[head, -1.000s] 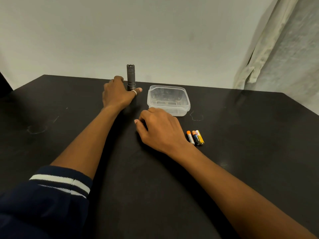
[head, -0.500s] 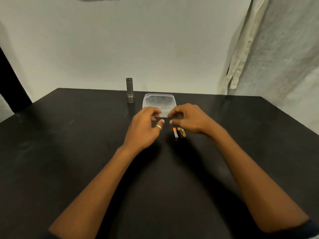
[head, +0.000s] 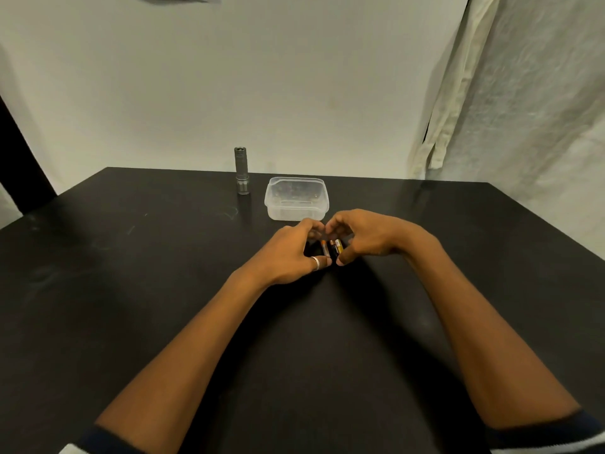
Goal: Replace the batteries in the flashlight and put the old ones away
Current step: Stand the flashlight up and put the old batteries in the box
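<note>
Head view, mid-table: left hand (head: 291, 253) and right hand (head: 366, 237) curl around the three batteries (head: 332, 249) lying just near of the clear tub (head: 294, 213), but whether they actually pinch them, I cannot tell. Flashlight (head: 242, 172) stands upright, far left, untouched. Looks like gathering cells; next comes a clean lift

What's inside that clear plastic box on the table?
It looks empty: through the clear plastic box only glare and faint ridges show. The left hand's fingers overlap its near lower edge, hiding that sliver.
</note>
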`<state>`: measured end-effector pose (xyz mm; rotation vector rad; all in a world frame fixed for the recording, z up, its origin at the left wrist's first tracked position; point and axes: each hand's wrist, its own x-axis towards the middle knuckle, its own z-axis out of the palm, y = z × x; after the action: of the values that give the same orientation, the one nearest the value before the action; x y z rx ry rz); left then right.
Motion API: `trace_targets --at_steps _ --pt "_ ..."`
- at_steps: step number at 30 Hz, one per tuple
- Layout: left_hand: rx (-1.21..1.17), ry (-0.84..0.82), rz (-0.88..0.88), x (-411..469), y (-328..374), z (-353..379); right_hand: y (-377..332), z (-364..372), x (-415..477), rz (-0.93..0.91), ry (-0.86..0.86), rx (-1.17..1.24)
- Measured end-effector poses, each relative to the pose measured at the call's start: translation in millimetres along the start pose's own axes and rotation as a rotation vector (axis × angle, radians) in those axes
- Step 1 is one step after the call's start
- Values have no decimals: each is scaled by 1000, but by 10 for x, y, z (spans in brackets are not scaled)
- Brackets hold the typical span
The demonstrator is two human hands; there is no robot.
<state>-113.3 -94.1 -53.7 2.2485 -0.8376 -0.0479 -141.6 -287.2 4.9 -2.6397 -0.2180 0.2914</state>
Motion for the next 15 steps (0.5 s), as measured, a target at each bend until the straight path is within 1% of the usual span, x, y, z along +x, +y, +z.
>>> trace_targets --at_steps 10,13,15 --pt "-34 49 35 14 -50 37 20 27 24 -10 37 31" --pt "-52 117 45 -13 -28 19 27 32 23 -32 62 69" --pt "-78 201 46 -17 -7 -25 32 24 18 -48 88 114"
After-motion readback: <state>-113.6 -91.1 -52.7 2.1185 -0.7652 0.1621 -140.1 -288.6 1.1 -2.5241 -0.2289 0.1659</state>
